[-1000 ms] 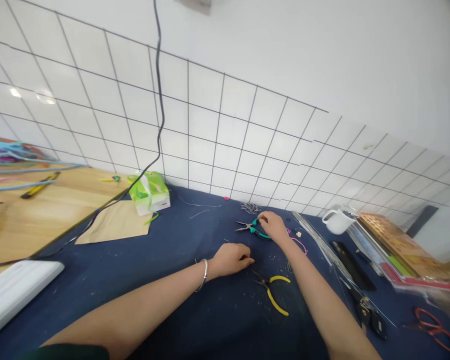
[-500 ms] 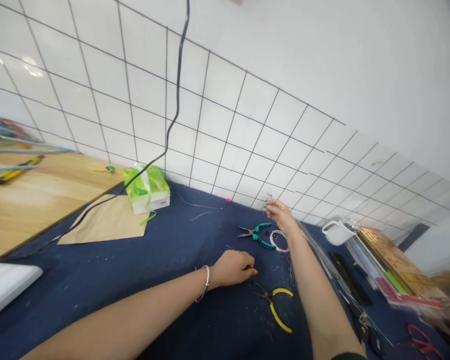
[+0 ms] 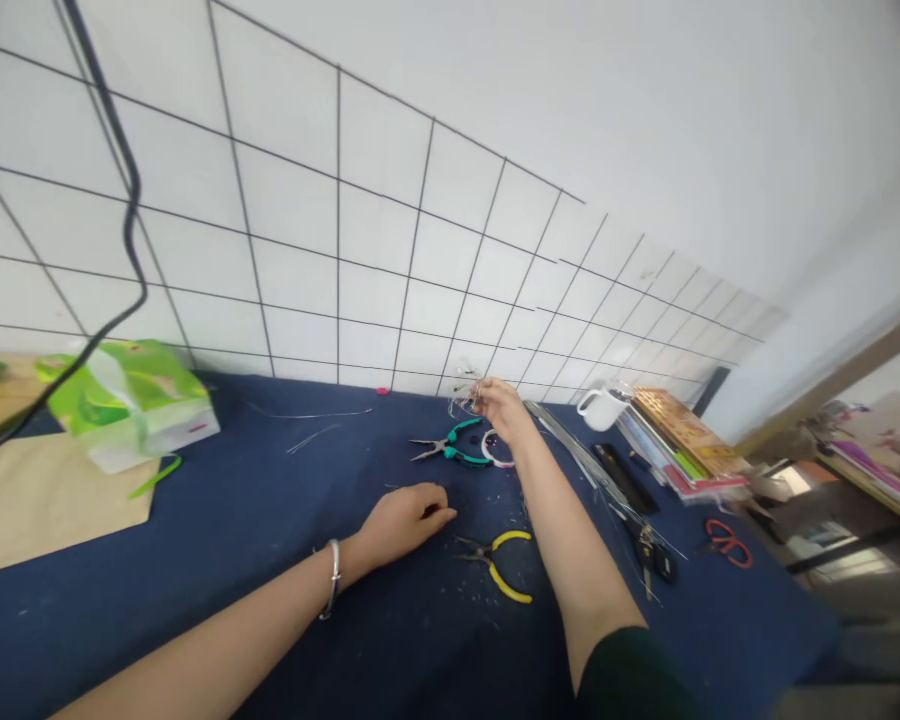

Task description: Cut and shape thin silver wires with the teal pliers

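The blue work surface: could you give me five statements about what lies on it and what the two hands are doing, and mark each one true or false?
1. The right hand holds a tangle of thin wire. True.
2. The green-handled pliers lie nearer the wall than the yellow-handled pliers. True.
3. The left hand grips the yellow-handled pliers. False: those pliers lie on the blue surface, apart from the left hand.
4. The bracelet is on the right wrist. False: the bracelet is on the left wrist.
5. The white mug stands near the stack of books or folders. True.
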Available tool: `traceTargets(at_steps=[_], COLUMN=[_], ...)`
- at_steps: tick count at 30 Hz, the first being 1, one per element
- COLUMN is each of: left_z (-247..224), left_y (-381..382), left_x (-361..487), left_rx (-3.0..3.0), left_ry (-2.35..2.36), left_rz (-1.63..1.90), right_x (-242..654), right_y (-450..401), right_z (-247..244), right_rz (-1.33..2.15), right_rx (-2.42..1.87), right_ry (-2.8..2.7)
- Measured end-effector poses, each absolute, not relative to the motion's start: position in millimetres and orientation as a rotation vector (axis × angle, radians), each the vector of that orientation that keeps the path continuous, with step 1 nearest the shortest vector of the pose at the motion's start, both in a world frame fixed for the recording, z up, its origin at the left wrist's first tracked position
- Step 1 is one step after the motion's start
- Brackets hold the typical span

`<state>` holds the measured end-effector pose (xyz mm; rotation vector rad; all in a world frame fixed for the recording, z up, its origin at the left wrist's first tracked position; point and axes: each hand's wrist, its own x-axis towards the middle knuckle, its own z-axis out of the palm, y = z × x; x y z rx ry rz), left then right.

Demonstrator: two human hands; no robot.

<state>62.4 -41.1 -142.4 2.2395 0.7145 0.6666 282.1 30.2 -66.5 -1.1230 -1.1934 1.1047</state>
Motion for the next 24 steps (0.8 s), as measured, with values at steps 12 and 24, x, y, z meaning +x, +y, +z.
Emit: traceTargets(at_steps=[12, 24], left_z=[-93, -83], left_y=[-19, -28], left_x=[39, 36], left_rx=[1.609, 1.464], left_ry=[0.973, 0.881], left_rz=[1.339, 1.317], right_x=[224, 194], right_y=[-19, -31], right_z=[-74, -68], right_rz=[1.193, 0.676], right_rx=[-1.007, -1.169], right_ry=[-1.412, -1.705])
